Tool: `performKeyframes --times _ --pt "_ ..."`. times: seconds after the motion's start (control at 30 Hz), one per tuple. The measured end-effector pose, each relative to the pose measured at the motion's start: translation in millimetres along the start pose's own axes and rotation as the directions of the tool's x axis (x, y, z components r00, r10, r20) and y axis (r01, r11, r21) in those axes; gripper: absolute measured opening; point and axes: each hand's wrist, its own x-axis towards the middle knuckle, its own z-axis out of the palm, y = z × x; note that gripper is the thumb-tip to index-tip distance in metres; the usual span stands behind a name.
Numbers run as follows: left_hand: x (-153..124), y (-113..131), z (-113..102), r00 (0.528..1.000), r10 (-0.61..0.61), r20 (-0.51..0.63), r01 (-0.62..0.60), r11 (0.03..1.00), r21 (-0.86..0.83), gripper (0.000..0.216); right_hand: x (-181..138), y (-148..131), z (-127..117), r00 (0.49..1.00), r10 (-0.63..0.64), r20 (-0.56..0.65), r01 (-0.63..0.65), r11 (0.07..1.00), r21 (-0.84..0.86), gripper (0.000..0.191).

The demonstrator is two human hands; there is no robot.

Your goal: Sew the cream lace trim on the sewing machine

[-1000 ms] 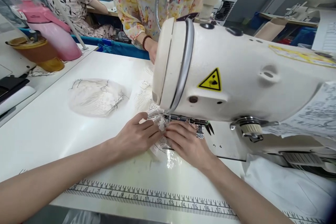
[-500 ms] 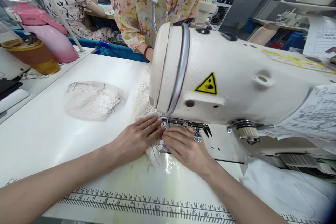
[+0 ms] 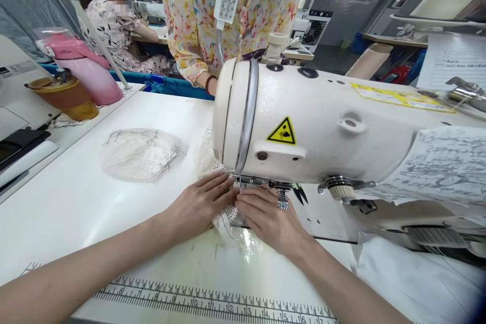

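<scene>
My left hand [image 3: 199, 205] presses on a piece of white lace [image 3: 227, 216] at the sewing machine's needle area, its fingers held together and thumb side pinching the cloth. Close on its right, my right hand [image 3: 271, 217] has its bent fingertips on the same lace, almost touching the left ones. The sewing machine's head [image 3: 319, 116] overhangs both hands and hides part of the needle and presser foot. A dark loose thread trails from the lace's near end. More of the lace lies bunched beyond my left fingers.
Another gathered lace piece [image 3: 140, 154] with dark threads lies left on the table. A printed ruler strip [image 3: 212, 304] runs along the front edge. White cloth [image 3: 413, 273] lies at right. A pink bottle [image 3: 85, 71] and a brown cup [image 3: 70, 96] stand at back left. A person in a floral shirt [image 3: 190, 25] stands behind the machine.
My view has tilted and shifted slightly, so the machine head sits lower and further left in the picture. Both hands keep nearly the same hold on the lace.
</scene>
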Motion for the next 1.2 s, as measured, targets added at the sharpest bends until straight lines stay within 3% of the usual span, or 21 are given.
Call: performKeyframes --times 0.5,0.67,0.97,1.2 --pt "4 2 1 0.999 -0.039 0.012 0.038 0.998 0.05 0.044 -2 6 -3 1.0 0.01 -0.001 -0.01 0.991 -0.135 0.025" --pt "-2 -1 1 0.999 0.041 -0.009 -0.04 0.997 0.071 0.042 -1 6 -2 0.999 -0.048 0.01 0.049 0.99 -0.133 0.021" --pt "-6 -21 -6 0.995 0.088 0.053 -0.083 0.993 -0.088 0.048 0 -4 6 0.995 -0.079 0.059 0.089 0.979 -0.185 0.028" --pt "-4 -25 -6 0.994 0.102 0.026 -0.102 0.994 -0.025 0.044 5 -7 10 0.994 -0.088 0.069 0.102 0.968 -0.23 0.029"
